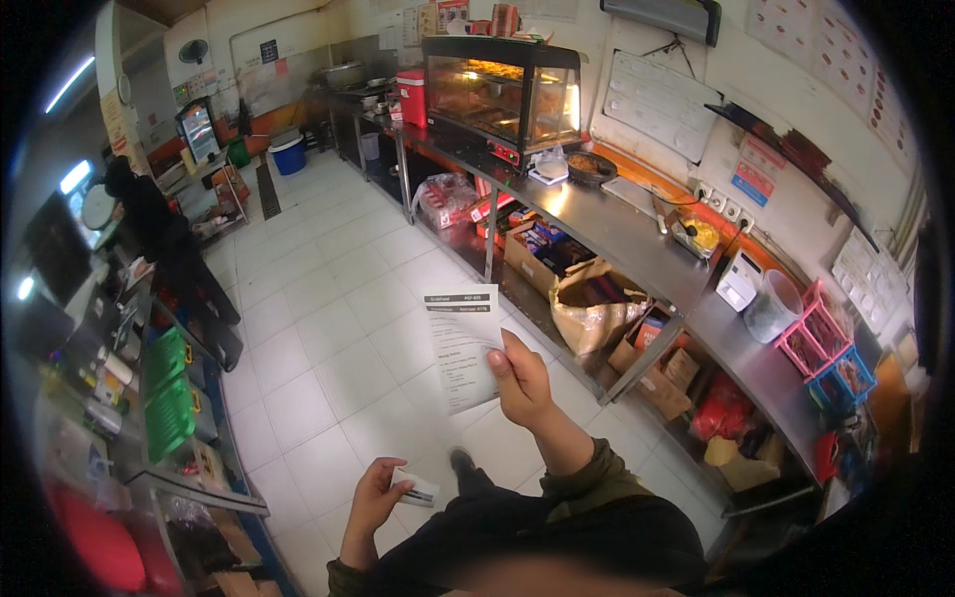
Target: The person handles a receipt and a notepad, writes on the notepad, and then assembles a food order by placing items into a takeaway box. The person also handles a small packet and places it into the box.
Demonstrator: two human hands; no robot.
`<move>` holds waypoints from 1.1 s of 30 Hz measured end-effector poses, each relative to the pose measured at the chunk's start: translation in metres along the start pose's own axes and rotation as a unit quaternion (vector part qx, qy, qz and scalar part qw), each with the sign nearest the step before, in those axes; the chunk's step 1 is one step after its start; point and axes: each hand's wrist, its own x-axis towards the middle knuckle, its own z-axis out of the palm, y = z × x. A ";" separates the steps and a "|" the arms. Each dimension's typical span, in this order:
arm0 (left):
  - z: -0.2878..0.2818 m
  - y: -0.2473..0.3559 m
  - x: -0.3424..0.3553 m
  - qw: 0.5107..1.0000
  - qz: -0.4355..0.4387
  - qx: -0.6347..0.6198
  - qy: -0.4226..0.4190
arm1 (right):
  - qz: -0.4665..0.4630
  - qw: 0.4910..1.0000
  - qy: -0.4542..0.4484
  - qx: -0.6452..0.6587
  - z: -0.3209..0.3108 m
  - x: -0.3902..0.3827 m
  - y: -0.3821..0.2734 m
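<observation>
My right hand (519,383) grips a printed white paper slip (460,348) between thumb and fingers, held up at the centre of the head view. Lower and to the left, my left hand (378,497) pinches a smaller white paper piece (418,489) with dark bands on it. Both pieces of paper are above the white tiled floor (343,353), apart from each other.
On the right runs a steel counter (587,199) with a heated display case (497,95), containers and baskets (801,328), boxes and bags beneath. A person in dark clothes (169,229) stands at the left counter, near green-lidded bins (169,398). A blue bucket (288,154) stands farther back.
</observation>
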 end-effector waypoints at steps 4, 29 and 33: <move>-0.023 0.000 0.086 0.997 0.025 0.027 0.065 | 0.022 1.000 -0.001 0.009 0.022 0.065 0.055; -0.292 0.056 0.489 0.976 0.020 0.001 0.215 | 0.050 0.997 0.060 0.003 0.137 0.401 0.319; -0.325 0.102 0.576 0.983 0.085 0.006 0.164 | 0.031 0.995 0.093 -0.026 0.160 0.448 0.342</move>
